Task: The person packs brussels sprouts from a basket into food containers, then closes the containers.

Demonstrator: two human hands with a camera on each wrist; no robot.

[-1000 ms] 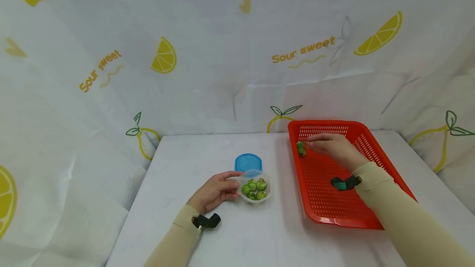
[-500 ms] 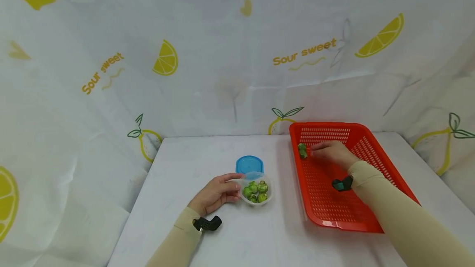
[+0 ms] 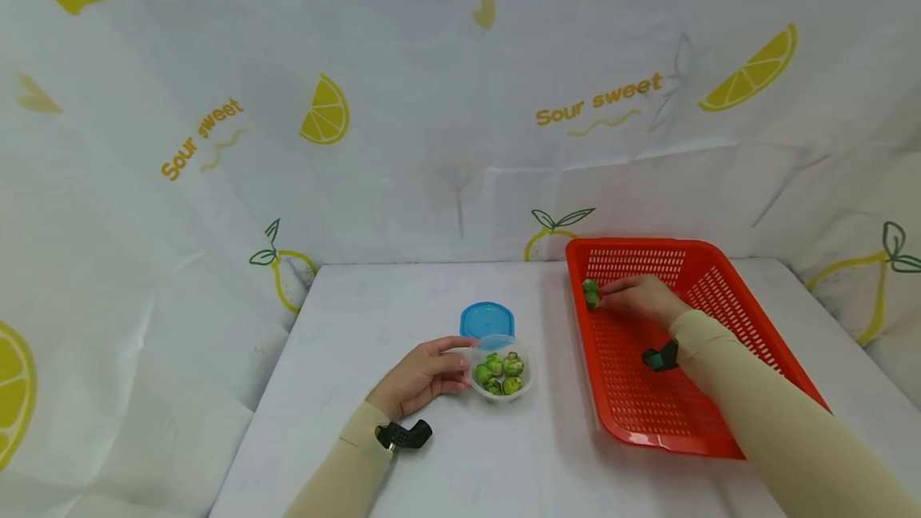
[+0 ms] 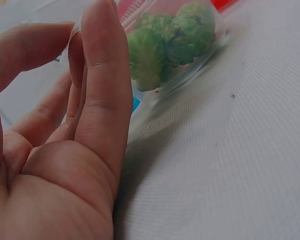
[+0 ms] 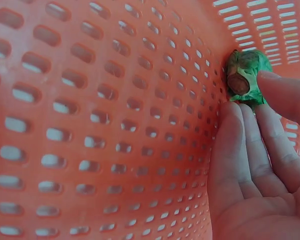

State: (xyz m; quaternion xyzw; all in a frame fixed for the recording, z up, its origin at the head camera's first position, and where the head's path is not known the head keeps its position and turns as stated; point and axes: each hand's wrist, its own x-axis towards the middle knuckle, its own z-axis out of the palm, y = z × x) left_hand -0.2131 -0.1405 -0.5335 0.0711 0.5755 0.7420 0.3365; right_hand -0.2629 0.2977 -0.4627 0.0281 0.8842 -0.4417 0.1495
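My left hand (image 3: 424, 374) pinches the left rim of a small clear plastic container (image 3: 531, 378) on the table. Several green Brussels sprouts (image 3: 512, 364) lie in it; the left wrist view shows sprouts (image 4: 192, 35) through its wall. At the far left corner of the red plastic basket (image 3: 600, 414), two more Brussels sprouts (image 3: 591, 294) sit against the side. My right hand (image 3: 643, 296) reaches into the basket beside them. In the right wrist view, its fingertips and thumb (image 5: 285, 92) are at one sprout (image 5: 242, 75), with the fingers fairly straight.
A round blue lid (image 3: 487, 318) lies flat just behind the container. The basket's raised perforated wall (image 5: 90, 120) stands close to my right hand. A white cloth (image 3: 432, 182) with lemon prints hangs behind the table (image 3: 374, 302).
My right hand has lowered into the basket and moved left to the sprouts. The left hand keeps its hold on the container. The head view has shifted slightly.
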